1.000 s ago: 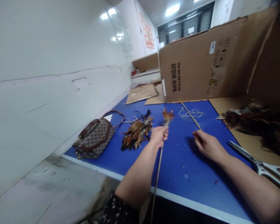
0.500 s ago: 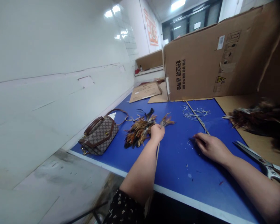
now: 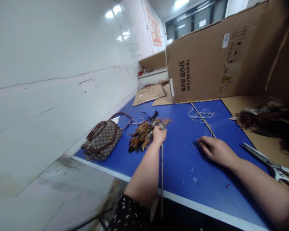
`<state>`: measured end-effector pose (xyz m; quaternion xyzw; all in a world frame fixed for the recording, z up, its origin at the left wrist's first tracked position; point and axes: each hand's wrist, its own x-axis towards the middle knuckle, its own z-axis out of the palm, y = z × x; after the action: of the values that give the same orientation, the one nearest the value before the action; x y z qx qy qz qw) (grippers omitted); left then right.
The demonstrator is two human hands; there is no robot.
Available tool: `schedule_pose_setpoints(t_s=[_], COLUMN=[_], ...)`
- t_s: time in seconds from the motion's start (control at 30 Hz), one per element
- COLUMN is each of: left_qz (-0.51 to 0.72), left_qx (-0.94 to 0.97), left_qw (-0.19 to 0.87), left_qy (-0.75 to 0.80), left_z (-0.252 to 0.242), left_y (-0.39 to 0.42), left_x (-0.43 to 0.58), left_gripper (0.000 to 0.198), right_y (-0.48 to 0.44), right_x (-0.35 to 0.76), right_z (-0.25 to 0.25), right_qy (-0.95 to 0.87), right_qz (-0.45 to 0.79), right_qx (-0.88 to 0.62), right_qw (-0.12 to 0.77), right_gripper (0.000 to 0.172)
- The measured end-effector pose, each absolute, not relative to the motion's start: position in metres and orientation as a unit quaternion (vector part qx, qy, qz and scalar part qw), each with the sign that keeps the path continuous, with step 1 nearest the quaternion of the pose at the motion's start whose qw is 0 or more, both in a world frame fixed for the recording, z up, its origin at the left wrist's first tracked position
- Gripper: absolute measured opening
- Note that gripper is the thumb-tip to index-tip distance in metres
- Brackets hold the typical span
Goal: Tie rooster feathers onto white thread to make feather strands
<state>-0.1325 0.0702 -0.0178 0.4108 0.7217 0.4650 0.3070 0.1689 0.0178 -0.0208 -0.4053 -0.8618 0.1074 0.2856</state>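
Observation:
My left hand [image 3: 159,135] is closed round the top of a thin stick [image 3: 162,179], where a small tuft of brown feathers [image 3: 167,122] sticks out. The stick runs down past the table's near edge. Beside that hand lies a pile of brown and black feathers [image 3: 142,136] on the blue tabletop [image 3: 180,179]. My right hand [image 3: 215,150] rests on the table with thumb and fingers pinched together; a fine thread seems to curve by the fingertips, but what they hold is too small to make out. Just beyond it lie another thin stick [image 3: 203,120] and loose pale string [image 3: 195,116].
Large scissors [image 3: 271,163] lie at right by my forearm. Dark feathers [image 3: 260,120] are heaped on cardboard behind them. A patterned handbag [image 3: 103,141] stands at left near the wall. A big cardboard box [image 3: 207,64] closes off the back; flat cardboard [image 3: 149,94] lies beside it.
My left hand has moved slightly left with the stick and its feather tuft, closer to the feather pile. More of the stick shows below the hand. My right hand has barely moved.

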Motion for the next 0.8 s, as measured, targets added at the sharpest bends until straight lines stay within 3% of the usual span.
schedule_pose_setpoints(t_s=[0.13,0.27,0.37,0.8], left_qz=[0.480,0.481,0.470,0.462], left_qx=[0.410,0.423,0.429,0.433], left_qw=[0.305,0.331,0.364,0.386], left_qy=[0.713,0.693,0.681,0.671], left_z=[-0.011,-0.005,-0.004,0.001], left_y=[0.067,0.065,0.065,0.057], left_x=[-0.137,-0.141,-0.143,-0.136], left_gripper=[0.055,0.029,0.022,0.041], right_y=[0.019,0.019,0.019,0.016], right_x=[0.170,0.169,0.169,0.168], right_z=[-0.023,-0.022,-0.022,-0.021], right_qy=[-0.863,-0.864,-0.866,-0.869], right_qz=[0.103,0.107,0.110,0.118], right_qx=[-0.406,-0.405,-0.401,-0.392], right_qw=[0.283,0.278,0.277,0.277], right_gripper=[0.023,0.022,0.021,0.022])
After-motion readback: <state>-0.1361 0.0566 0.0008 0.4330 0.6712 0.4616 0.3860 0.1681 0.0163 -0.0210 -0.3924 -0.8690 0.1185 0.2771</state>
